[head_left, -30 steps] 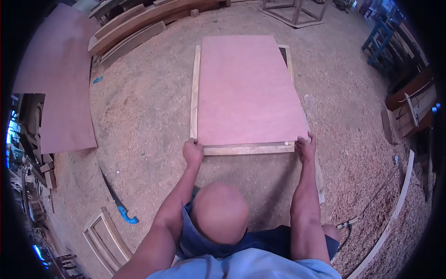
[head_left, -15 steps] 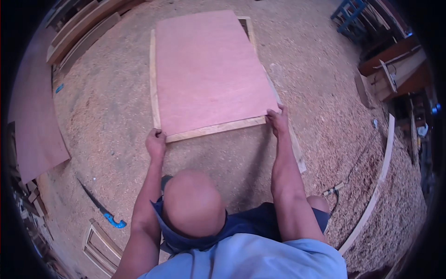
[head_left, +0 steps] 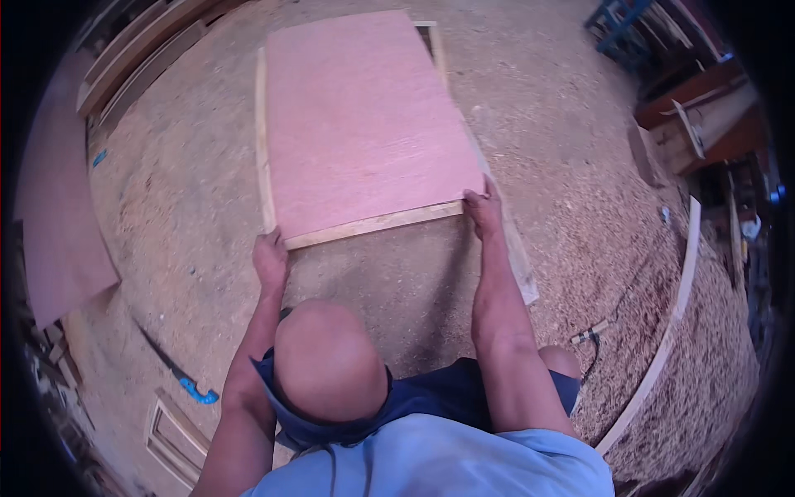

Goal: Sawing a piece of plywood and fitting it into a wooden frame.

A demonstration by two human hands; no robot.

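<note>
A pinkish plywood sheet (head_left: 364, 124) lies over a pale wooden frame (head_left: 373, 225) on the ground in front of me. It sits slightly askew, so the frame's left and near rails show, along with a gap at its far right corner. My left hand (head_left: 271, 261) is closed at the near left corner, where sheet and frame meet. At the near right corner, my right hand (head_left: 485, 213) pinches the plywood's edge with the thumb uppermost. Some of its fingers are hidden. A pale strip (head_left: 522, 277) sticks out past the right side, beside my right forearm.
A handsaw with a blue handle (head_left: 197, 392) lies at the left, near a small wooden frame (head_left: 178, 435). Another plywood sheet (head_left: 66, 207) rests further left. Wood shavings (head_left: 696, 373), a long wooden strip (head_left: 658, 364) and a hammer-like tool (head_left: 590, 334) are at the right.
The whole scene sits slightly further left and up in the view. My left fingers have shifted a little on the corner. Plywood and frame lie almost the same against each other.
</note>
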